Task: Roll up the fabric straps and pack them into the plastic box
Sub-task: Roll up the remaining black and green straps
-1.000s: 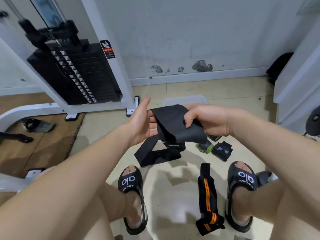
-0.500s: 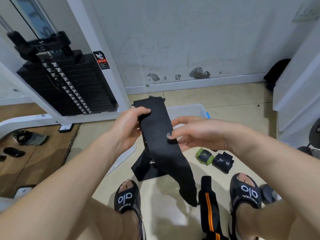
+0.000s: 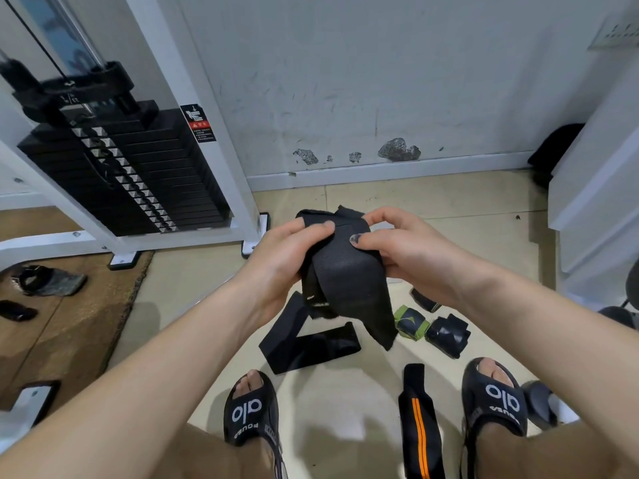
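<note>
Both my hands hold a wide black fabric strap [image 3: 345, 281] in front of me, above the floor. My left hand [image 3: 280, 261] grips its left side, fingers curled over the top. My right hand [image 3: 397, 250] pinches the upper right part with thumb and fingers. The strap is folded over between my hands; one end hangs down to the right and its tail [image 3: 304, 344] trails onto the tiles. A black strap with an orange stripe [image 3: 420, 423] lies between my feet. The plastic box is hidden behind my hands.
Rolled straps lie on the tiles at right: a green-and-black one [image 3: 409, 321] and black ones [image 3: 447, 335]. A weight stack machine [image 3: 131, 174] stands at left, with a brown mat [image 3: 69, 323] beside it. My sandalled feet [image 3: 250, 413] are below. White furniture [image 3: 594, 202] stands at right.
The strap hung long and flat between my hands half a second ago; now it is folded over into a bundle, and both hands have closed in together on it.
</note>
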{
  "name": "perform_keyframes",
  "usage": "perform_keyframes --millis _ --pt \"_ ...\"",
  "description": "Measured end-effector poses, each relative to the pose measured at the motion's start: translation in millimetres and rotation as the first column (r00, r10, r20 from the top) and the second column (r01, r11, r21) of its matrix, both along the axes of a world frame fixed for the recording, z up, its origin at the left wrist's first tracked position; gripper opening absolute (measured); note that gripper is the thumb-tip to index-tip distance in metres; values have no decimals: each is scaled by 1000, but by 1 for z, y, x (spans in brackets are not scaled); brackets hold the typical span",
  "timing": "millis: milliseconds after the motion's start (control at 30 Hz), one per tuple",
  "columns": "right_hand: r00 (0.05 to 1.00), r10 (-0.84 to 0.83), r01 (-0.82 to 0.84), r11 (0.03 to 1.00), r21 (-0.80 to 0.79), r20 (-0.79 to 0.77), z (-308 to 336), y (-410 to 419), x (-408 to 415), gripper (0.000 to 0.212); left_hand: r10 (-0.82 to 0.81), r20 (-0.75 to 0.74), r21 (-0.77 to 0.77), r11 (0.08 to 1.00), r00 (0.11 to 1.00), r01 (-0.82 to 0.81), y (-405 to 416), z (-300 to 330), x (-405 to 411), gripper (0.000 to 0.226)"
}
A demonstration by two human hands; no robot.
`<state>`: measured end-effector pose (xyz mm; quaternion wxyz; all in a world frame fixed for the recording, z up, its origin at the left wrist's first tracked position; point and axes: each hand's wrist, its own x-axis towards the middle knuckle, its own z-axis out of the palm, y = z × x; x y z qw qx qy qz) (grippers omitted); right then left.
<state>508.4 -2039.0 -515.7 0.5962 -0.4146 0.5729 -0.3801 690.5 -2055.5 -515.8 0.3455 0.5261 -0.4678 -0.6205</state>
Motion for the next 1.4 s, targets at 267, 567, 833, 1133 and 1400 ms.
perform_keyframes --millis 267,567,833,1133,1400 --pt "991 74 -70 996 -47 108 6 -1 -1 20 80 -78 116 991 994 -70 -7 1 -1 38" --pt "979 196 -194 980 -42 62 3 4 2 23 95 1 -43 995 995 -95 -11 5 5 36" --pt "994 103 -97 988 -120 40 3 3 4 22 10 249 -320 945 968 72 -13 2 8 49" --pt "984 26 -61 979 -196 -174 4 3 -3 34 -63 446 -415 869 893 269 -15 1 5 42" --pt "938 -3 -75 974 -213 -345 3 5 2 41 -69 639 -451 773 766 447 -12 1 7 40"
